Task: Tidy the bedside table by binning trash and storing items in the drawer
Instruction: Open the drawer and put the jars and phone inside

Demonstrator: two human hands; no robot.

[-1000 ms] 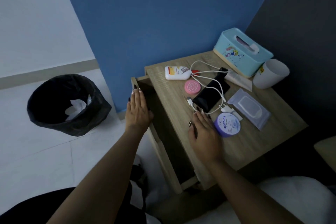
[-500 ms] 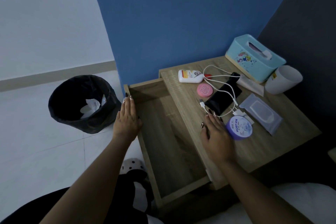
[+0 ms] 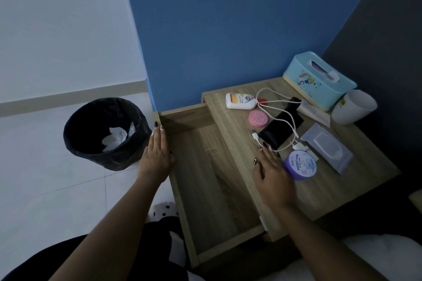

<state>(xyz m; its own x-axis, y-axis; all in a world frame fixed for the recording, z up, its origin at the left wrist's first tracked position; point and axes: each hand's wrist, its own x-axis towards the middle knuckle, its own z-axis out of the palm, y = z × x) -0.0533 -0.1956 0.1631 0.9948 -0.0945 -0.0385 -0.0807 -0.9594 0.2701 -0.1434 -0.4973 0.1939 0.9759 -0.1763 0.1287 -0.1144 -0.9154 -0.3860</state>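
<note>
The wooden bedside table (image 3: 356, 189) has its drawer (image 3: 205, 189) pulled far out to the left, bare inside. My left hand (image 3: 156, 157) rests on the drawer's front panel, thumb hooked inside. My right hand (image 3: 271, 171) lies flat on the tabletop, fingers apart, beside a purple round jar (image 3: 301, 165). On top lie a black phone (image 3: 280, 129) with a white cable (image 3: 274, 100), a pink round tin (image 3: 258, 118), a white lotion bottle (image 3: 239, 101), a wipes packet (image 3: 326, 147) and a small tube (image 3: 314, 112).
A black-lined bin (image 3: 105, 132) with white tissue inside stands on the white floor, left of the drawer. A teal tissue box (image 3: 319, 80) and a white cup (image 3: 352, 107) sit at the table's back right. White bedding (image 3: 376, 258) is at the lower right.
The drawer has slid from barely open to far out, my left hand moving with its front panel. My right hand has stayed flat on the tabletop.
</note>
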